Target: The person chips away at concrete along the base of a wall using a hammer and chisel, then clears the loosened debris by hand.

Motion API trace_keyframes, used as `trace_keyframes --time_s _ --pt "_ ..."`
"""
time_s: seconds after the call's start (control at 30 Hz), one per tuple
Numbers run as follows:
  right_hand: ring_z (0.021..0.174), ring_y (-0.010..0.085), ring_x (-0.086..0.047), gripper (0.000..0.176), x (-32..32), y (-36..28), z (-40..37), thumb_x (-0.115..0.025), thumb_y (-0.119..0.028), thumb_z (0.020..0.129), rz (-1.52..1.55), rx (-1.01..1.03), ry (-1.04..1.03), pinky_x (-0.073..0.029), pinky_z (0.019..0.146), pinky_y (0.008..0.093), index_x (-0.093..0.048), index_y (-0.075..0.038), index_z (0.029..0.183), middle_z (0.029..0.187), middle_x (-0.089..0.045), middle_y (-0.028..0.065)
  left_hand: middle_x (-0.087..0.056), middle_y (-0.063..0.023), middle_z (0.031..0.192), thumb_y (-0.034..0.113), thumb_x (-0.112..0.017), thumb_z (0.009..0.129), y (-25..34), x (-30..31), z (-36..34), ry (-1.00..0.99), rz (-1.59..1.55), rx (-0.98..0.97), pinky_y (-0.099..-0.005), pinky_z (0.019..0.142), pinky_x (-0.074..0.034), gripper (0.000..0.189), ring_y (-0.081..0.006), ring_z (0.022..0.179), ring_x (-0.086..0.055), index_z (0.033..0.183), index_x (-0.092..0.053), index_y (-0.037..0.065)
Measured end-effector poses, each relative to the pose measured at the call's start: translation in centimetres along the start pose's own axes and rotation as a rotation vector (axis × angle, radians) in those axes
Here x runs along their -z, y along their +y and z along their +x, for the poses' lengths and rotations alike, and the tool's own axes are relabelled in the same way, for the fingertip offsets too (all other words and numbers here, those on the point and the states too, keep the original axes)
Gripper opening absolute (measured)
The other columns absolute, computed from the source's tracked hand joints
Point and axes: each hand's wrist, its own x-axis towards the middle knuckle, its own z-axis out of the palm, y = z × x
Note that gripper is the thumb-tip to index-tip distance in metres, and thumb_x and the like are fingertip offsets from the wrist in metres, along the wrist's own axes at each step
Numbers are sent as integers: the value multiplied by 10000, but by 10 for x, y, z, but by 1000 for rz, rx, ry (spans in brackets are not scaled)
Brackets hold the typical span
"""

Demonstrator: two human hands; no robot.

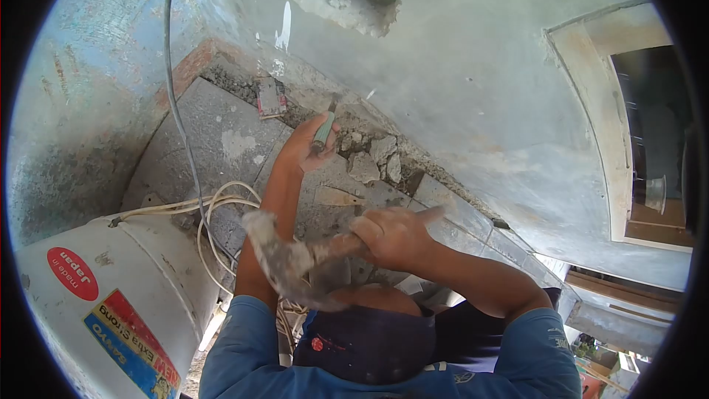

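My left hand is wrapped round the green handle of a chisel, whose metal end points at the broken strip along the foot of the wall. Closed round the wooden handle of a hammer is my right hand. The hammer's dusty head hangs in the air in front of my body, lower left of my right hand and apart from the chisel. Loose chunks of rubble lie in the broken strip just right of my left hand. A small red and white packet lies left of the chisel.
A white tank with stickers stands at the lower left, with pale cables beside it. A grey cable hangs down across the left. The wall has a chipped hollow near the top. A window frame is at the right.
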Motion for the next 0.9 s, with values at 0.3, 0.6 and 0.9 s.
trace_keyframes --time_s 0.3,0.6,0.9 --pt "643 322 -645 223 2 44 22 -621 -251 809 -167 -649 -168 -515 571 410 -510 -64 861 693 -631 133 -512 -25 537 327 -521 922 0 -32 6 420 -172 -12 -246 401 -319 296 -112 420 -410 889 -580 39" --pt "603 317 -624 266 14 26 10 -686 -208 760 -8 84 64 -488 529 419 -505 -56 880 687 -612 111 -483 -24 479 343 -545 909 9 -9 8 -92 -139 -3 -259 379 -314 318 -122 371 -393 860 -583 31" --pt "652 276 -648 185 33 -3 18 -615 -182 717 5 -157 48 -516 543 395 -509 -67 817 691 -616 110 -452 -21 441 338 -539 910 2 -7 14 -87 -153 2 -246 369 -283 323 -106 352 -360 837 -579 25"
